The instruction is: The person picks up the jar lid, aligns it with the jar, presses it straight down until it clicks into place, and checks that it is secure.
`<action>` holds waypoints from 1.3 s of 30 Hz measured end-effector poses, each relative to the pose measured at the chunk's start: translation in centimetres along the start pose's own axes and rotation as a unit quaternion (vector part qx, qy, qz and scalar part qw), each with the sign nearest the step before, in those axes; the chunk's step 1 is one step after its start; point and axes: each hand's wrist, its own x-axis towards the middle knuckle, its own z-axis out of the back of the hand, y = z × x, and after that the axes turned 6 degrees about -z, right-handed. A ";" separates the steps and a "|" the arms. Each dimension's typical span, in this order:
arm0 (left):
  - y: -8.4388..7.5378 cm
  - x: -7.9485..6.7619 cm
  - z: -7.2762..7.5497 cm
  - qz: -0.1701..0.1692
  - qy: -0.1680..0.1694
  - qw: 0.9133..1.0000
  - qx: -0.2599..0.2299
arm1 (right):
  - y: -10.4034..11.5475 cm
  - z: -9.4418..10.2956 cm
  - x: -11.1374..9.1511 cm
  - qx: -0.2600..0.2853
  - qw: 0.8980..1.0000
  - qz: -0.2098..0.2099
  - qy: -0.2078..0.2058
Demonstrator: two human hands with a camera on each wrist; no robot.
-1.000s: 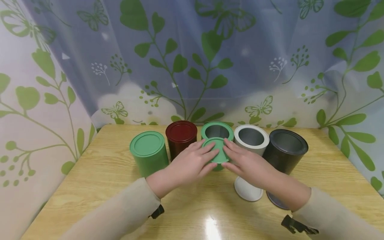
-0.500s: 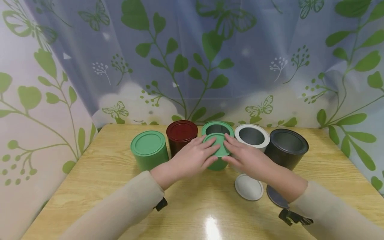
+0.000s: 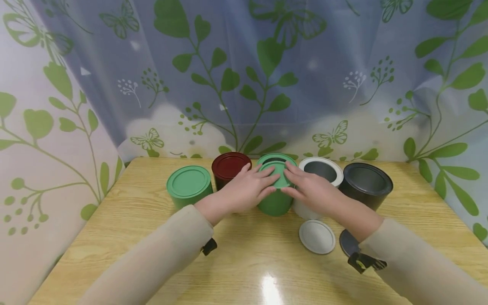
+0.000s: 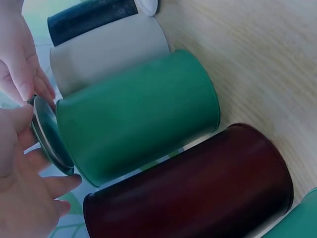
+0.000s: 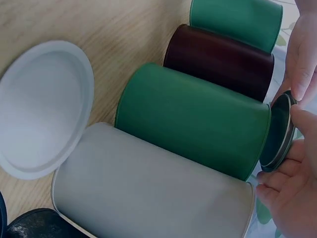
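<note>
A green lid (image 3: 281,170) is tilted over the mouth of the green can (image 3: 275,204) at the middle of the row; a dark strip of the opening shows behind it. My left hand (image 3: 248,188) holds the lid's left side, and my right hand (image 3: 316,190) holds its right side. Fingers of both hands spread over its top in the head view. In the left wrist view, the lid (image 4: 50,134) stands at a slant to the can's rim, a gap along one side. The right wrist view shows the lid (image 5: 277,131) with thumbs and fingers at its edge.
Left of the green can stand a dark red can (image 3: 230,164) and another green can (image 3: 188,184) with its lid on. To the right are an open white can (image 3: 337,173) and a black can (image 3: 364,182). A white lid (image 3: 317,237) and a dark lid (image 3: 347,242) lie in front.
Both hands have moved the green lid away from me and over the can, so it now covers most of the opening. The other cans and the loose lids stay where they were.
</note>
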 end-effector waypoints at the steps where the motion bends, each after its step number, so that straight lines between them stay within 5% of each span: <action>1: 0.1 0.1 0.1 0.000 0.004 1.000 0.001 | -0.1 0.0 0.1 0.000 1.000 -0.002 0.001; 23: 2.5 2.5 0.7 0.022 0.081 0.992 -0.090 | -1.5 0.6 2.6 0.020 0.995 -0.034 0.090; 39: 2.4 2.9 0.1 0.034 0.080 0.995 -0.056 | -1.5 0.6 2.8 0.024 0.993 -0.037 0.110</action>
